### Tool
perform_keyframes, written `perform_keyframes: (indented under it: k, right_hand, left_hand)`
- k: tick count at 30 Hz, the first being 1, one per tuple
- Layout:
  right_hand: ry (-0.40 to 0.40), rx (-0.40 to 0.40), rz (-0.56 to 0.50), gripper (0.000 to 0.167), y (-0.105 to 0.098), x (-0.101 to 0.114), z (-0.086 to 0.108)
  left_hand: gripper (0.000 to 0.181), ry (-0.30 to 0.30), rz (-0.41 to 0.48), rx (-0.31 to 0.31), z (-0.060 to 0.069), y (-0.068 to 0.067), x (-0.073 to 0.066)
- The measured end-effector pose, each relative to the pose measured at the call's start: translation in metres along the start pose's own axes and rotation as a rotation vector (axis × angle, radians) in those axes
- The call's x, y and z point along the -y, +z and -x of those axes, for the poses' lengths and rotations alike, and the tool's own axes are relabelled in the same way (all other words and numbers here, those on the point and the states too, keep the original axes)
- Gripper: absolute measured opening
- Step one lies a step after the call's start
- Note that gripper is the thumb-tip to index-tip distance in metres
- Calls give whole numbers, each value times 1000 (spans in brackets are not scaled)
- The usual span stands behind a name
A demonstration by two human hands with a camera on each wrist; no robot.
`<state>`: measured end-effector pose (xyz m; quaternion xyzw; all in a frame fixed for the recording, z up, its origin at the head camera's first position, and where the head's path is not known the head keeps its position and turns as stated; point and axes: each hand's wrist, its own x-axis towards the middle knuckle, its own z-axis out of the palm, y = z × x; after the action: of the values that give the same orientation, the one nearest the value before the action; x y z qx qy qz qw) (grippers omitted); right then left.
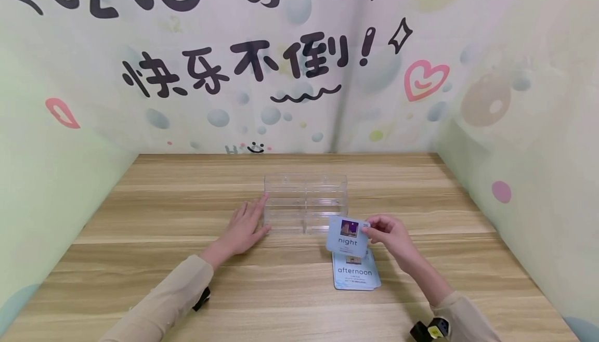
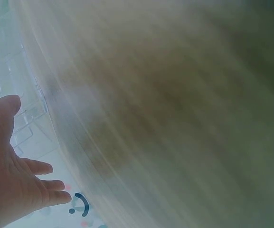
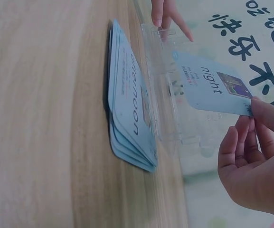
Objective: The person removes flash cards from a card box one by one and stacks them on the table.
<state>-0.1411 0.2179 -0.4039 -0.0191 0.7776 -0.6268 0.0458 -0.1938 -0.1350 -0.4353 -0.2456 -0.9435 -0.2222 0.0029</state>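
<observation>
A light blue flash card [image 1: 345,244] printed "night" is pinched at its upper right corner between the thumb and fingers of my right hand [image 1: 390,235]. Below it on the table lies a small stack of blue cards [image 1: 357,277], the top one reading "afternoon"; the right wrist view shows the held card [image 3: 198,88] lifted clear of this stack [image 3: 127,95]. A clear plastic rack [image 1: 285,201] with two columns of slots stands behind the cards. My left hand [image 1: 245,227] has its fingers extended, touching the rack's left side. In the left wrist view, that hand [image 2: 18,175] partly covers the rack.
The wood-grain table [image 1: 140,259] is bordered by a printed backdrop [image 1: 210,123] at the back and pale walls at both sides. Black wrist devices show at the left cuff [image 1: 202,299] and the right cuff [image 1: 428,329].
</observation>
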Motion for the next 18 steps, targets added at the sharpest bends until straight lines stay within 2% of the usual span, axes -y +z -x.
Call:
perform_keyframes:
  k: [9,18]
  right_hand:
    - [97,7,-69,15,-7,-6,5]
    - [196,6,-93,16,-11,-15,8]
  left_hand:
    - [76,5,-2,-4,0,2,1]
    - [77,7,0,-11,0,2,2]
